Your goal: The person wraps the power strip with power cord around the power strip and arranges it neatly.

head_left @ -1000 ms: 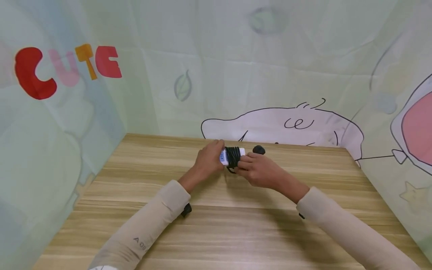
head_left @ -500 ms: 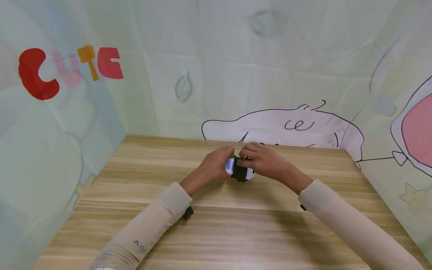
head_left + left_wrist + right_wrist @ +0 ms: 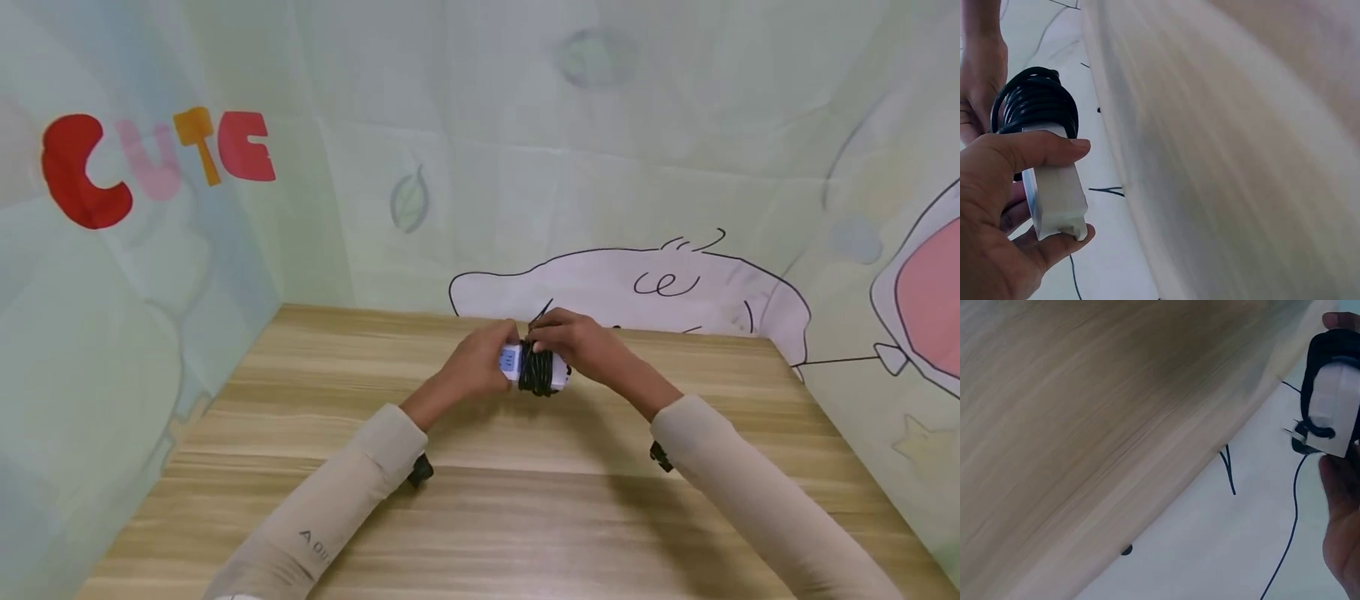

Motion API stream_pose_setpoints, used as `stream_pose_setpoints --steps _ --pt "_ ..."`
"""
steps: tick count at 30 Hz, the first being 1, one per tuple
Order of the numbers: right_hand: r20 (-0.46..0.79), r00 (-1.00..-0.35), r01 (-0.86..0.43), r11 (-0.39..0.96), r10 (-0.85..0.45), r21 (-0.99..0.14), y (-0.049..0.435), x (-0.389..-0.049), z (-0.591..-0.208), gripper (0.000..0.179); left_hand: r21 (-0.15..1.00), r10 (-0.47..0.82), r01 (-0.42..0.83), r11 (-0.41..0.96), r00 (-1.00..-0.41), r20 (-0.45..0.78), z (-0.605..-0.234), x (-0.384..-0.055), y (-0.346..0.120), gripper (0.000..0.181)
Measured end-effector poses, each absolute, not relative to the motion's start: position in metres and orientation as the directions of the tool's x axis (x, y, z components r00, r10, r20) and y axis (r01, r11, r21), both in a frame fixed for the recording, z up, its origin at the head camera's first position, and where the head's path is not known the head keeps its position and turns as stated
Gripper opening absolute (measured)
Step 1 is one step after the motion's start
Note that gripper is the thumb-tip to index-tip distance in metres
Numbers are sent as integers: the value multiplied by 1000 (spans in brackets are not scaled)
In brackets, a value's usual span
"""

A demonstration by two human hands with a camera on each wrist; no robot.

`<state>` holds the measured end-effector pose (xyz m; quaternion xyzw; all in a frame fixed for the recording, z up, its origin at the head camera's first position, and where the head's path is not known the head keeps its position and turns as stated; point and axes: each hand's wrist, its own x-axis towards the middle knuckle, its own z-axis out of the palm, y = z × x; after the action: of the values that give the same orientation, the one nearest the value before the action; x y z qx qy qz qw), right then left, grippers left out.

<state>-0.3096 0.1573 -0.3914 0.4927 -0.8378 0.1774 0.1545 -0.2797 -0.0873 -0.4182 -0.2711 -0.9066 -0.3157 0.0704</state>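
My left hand [image 3: 480, 358] grips one end of a white power strip [image 3: 1060, 194], thumb on one face and fingers around the other side. Black cord [image 3: 536, 371] is wound in several turns around the strip's middle. A blue label [image 3: 508, 360] shows beside the left fingers. My right hand [image 3: 577, 337] bends over the strip's other end, fingertips pinching the cord at the top of the coil. In the right wrist view a black plug [image 3: 1300, 439] with metal prongs lies against the strip's end. The strip is held up over the far part of the table.
The wood-grain table [image 3: 480, 533] ends at a back edge just behind the hands. Printed cloth walls [image 3: 360, 167] rise behind it and on both sides. Dark wrist-camera parts [image 3: 420, 471] show under the sleeves.
The strip has moved slightly right and nearer, then tilted. My right hand has gone from the strip's lower side up over the top of the coil. The left hand keeps its grip.
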Motion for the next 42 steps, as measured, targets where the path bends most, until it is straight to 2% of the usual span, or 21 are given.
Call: stream_pose_setpoints --steps 2,5,9,13,20,24,29,33,42 --pt "374 -563 -827 504 -737 -249 158 -312 -391 25 543 439 522 658 -852 287 -418 -287 -86 58" --pt "255 -674 -734 589 -693 -338 158 -315 -393 38 562 424 502 658 -863 274 -418 -300 -86 57" --pt "86 -766 -614 683 -637 -396 156 -318 -398 68 588 418 486 646 -870 260 -422 -318 -87 57" --pt "-8 -796 -552 731 -605 -401 153 -323 -405 91 608 441 496 620 -861 253 -430 -337 -88 55" --pt "-49 -836 -478 770 -546 -422 146 -337 -417 94 642 448 535 549 -837 315 -515 -428 -95 60" --pt "-58 -860 -431 782 -507 -450 141 -342 -424 97 696 440 487 527 -857 267 -519 -430 -95 65" --pt "-6 -874 -426 772 -486 -472 135 -347 -429 97 715 398 415 562 -894 207 -508 -427 -95 67" --pt "22 -877 -434 773 -480 -462 134 -356 -430 96 697 386 398 596 -904 186 -499 -435 -93 68" --pt "11 -895 -405 803 -445 -438 141 -362 -429 103 576 421 398 714 -901 102 -499 -458 -87 84"
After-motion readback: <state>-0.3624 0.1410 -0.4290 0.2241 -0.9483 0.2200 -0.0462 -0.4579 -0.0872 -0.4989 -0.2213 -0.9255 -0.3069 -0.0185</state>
